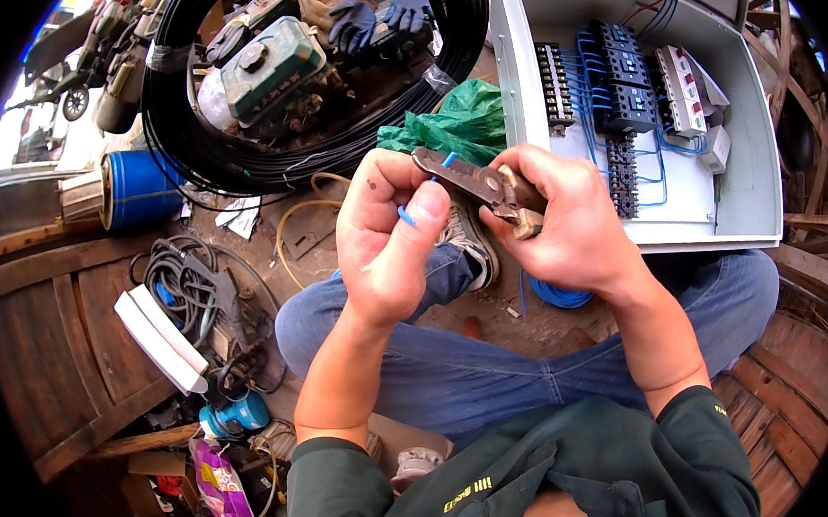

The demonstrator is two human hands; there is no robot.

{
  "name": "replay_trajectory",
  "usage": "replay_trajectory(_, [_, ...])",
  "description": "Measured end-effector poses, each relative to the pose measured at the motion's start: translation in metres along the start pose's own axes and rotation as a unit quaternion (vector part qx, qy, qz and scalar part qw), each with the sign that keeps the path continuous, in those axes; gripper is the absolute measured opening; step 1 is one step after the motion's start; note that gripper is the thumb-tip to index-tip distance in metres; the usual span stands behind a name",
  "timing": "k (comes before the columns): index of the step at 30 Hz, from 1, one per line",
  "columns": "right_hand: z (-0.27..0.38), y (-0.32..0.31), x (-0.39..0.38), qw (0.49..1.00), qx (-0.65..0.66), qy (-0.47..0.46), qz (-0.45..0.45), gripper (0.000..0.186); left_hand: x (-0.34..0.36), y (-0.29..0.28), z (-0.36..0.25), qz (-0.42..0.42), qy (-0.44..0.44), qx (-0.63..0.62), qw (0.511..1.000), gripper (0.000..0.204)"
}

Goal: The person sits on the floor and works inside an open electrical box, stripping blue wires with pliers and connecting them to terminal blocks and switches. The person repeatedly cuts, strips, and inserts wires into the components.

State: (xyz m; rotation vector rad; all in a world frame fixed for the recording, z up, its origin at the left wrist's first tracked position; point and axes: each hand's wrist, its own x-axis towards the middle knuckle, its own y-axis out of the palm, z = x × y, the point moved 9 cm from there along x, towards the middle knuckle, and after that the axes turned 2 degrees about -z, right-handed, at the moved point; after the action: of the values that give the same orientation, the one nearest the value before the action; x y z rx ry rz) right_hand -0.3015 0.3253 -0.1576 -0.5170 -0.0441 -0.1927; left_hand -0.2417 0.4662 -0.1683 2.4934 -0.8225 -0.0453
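Note:
My left hand [375, 247] pinches a short blue wire [407, 217] between thumb and bent fingers. One end of the wire passes the jaws of worn wire strippers [466, 178]. My right hand [578, 220] is closed round their handles. The jaw tip reaches the fingers of my left hand. Just right of my right hand stands a grey electrical enclosure [655, 247], its lid raised at the back. Inside are black contactors [626, 75], a terminal strip [553, 84] and blue wiring. Beneath my right wrist lies a coil of blue wire [557, 294], partly hidden.
A large black cable coil [163, 113] surrounds a green engine [275, 73] and blue gloves [352, 25]. Green sheeting [453, 123] lies beyond my hands. At left are a blue drum [139, 188], tangled cables [182, 268], a white box [160, 340] and a turquoise power tool [236, 416].

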Motion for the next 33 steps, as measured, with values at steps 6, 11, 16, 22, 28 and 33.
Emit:
replay_trajectory(6, [-0.007, 0.023, 0.003, 0.97, 0.158, 0.131, 0.133, 0.033, 0.004, -0.012, -0.014, -0.042, 0.058, 0.059, 0.996, 0.019])
replay_trajectory(11, [0.011, 0.014, 0.008, 0.998, 0.059, 0.014, -0.016, 0.033, 0.004, -0.021, -0.016, -0.079, 0.073, 0.075, 0.991, 0.027])
replay_trajectory(16, [0.011, 0.011, 0.008, 0.996, 0.03, 0.011, -0.077, 0.034, 0.006, -0.029, -0.012, -0.113, 0.057, 0.087, 0.988, 0.029])
replay_trajectory(22, [-0.002, -0.011, 0.01, 0.985, 0.11, 0.062, -0.12, 0.029, 0.011, -0.03, 0.005, -0.126, -0.063, 0.063, 0.988, 0.037])
replay_trajectory(28, [-0.008, -0.003, 0.005, 0.995, 0.025, 0.071, -0.059, 0.036, 0.01, -0.021, 0.012, -0.066, -0.123, 0.075, 0.987, 0.028])
replay_trajectory(33, [-0.002, 0.001, 0.001, 0.997, -0.045, 0.013, -0.069, 0.042, 0.012, -0.021, 0.013, -0.053, -0.114, 0.048, 0.991, 0.023])
